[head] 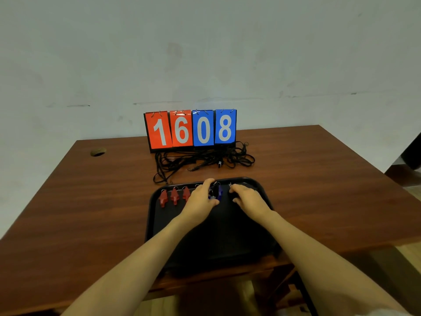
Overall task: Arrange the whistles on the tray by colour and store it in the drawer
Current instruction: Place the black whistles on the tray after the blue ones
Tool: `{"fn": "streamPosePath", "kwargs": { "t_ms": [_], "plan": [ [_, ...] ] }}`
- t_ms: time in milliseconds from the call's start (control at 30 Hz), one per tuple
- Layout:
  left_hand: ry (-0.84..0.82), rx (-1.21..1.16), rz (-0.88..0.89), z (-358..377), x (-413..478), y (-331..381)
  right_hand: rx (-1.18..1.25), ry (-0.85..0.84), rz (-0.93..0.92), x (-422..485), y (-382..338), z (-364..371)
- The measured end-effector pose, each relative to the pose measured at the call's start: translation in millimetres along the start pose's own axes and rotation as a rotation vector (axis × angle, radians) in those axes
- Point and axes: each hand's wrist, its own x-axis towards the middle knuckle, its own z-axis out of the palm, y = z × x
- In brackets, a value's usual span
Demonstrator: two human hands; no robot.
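wooden desk (91,190), black tray (164,224), red whistles (174,196) front-to-back, left fingers (206,184) pinching blue whistle (219,192), right fingers (237,190), hold unclear

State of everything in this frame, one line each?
tray: on table, not yet stored.
red whistles: three in a row, tray's far left.
blue whistles: gripped by left hand.
right hand: curled on tray; contents hidden.
scoreboard: upright, reads 1608.
cords: tangled behind tray.
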Motion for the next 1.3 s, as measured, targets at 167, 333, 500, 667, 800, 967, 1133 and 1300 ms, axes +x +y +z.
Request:
{"fn": "streamPosePath", "kwargs": {
  "t_ms": [167,333,500,667,800,967,1133,1300],
  "plan": [
    [0.02,0.006,-0.004,5,2,-5,0.02,-0.002,-0.04,3,7,3],
    [0.021,-0.013,-0.011,7,4,-7,0.062,0.035,-0.018,10,5,6],
    [0.013,0.016,-0.022,8,5,-8,0.117,0.065,0.017,12,3,10],
    [0.023,0.023,-0.036,9,5,-9,0.149,0.053,0.036,12,4,9],
    [0.041,0.037,-0.014,10,5,-8,0.173,0.053,0.038,11,4,8],
    [0.06,0.025,-0.044,10,10,-4,0.159,0.035,-0.007,8,4,1],
    [0.069,0.013,-0.019,11,17,6,0.284,0.176,-0.035,-2,-7,-16],
    [0.041,0.082,0.064,19,24,21,0.465,0.038,0.04,-13,-18,-35]
  ]
}}
